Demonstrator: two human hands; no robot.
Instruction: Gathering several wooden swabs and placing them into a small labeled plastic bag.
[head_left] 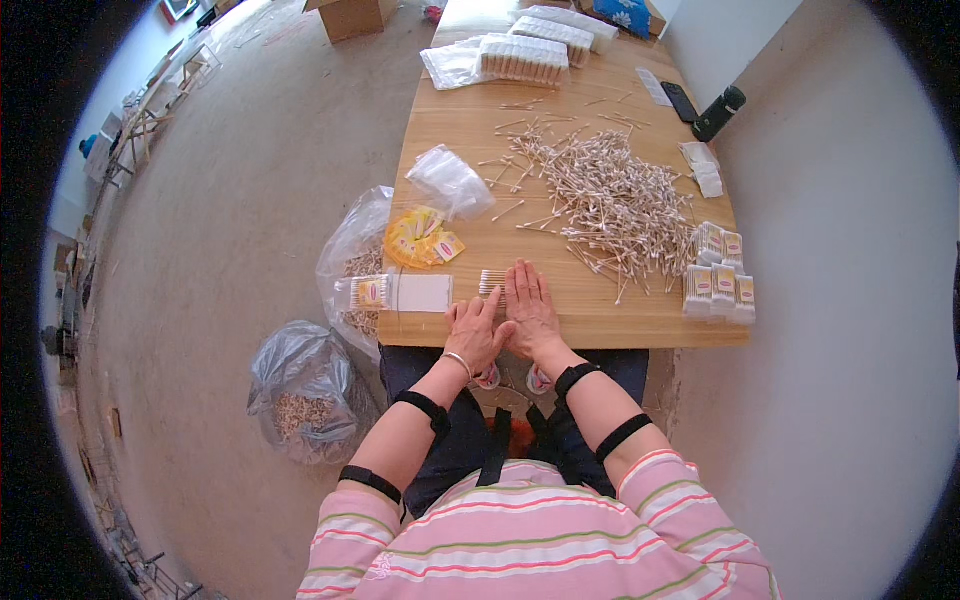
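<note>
Person sits at near edge of wooden table (470,130); both hands lie flat, fingers stretched, gripping nothing; left hand (476,334) partly over table edge, right hand (531,310) just beside it, thumbs nearly touching; fingertips of both press a small bundle of cotton swabs (492,281) lying on the wood, apparently squaring it up; just left of that, a white flat pack (420,293) w/ a filled swab pack (368,292) at its left end, hanging over the table's left edge; yellow labels (422,240) and clear empty bags (450,182) farther back on left; big loose heap of swabs (612,205) in mid-table; finished packs (718,278) stacked at near right, approx. a dozen or fewer; more boxed stock (525,58) at far end; two plastic sacks (305,390) on floor at left; judging by heap vs. stack, packing looks early on, most swabs still unbagged.
</note>
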